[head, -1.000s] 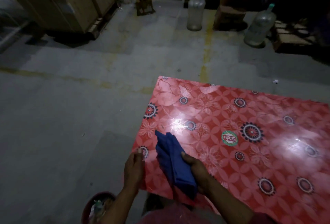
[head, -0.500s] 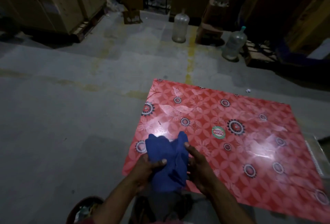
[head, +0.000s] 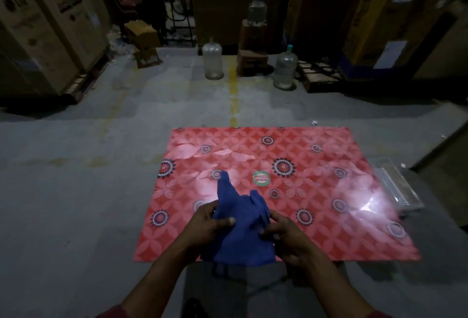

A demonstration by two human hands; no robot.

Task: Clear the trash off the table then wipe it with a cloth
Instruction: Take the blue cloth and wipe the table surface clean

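We are standing in a dim storeroom with a grey concrete floor [head: 76, 191], and large cardboard boxes [head: 43, 26] are rising at ten o'clock. Two big water jugs [head: 212, 58] are standing on the floor around twelve and one o'clock, beside a faded yellow line. In front of us the table [head: 316, 216] is lying under a glossy red cover with flower circles, and a round green sticker [head: 261, 178] is sitting near its middle. A pale tray-like thing [head: 397, 188] is lying just past the table edge at three o'clock; we cannot tell what it is.

We are holding the blue cloth [head: 240, 229] above the near edge of the table, at six o'clock. Our left hand [head: 210, 226] is gripping it from the left, with the thumb pressing over the fabric. Our right hand [head: 291, 236] is gripping it from the right, fingers curled into the folds. One corner of the cloth is pointing up toward twelve o'clock.

We are seeing no trash on the red cover, so we are judging that the clearing part is done. The wiping seems not yet begun, because the cloth is bunched between both hands and not spread flat on the surface. What is left, in our opinion, is to press the cloth down and wipe the whole top.
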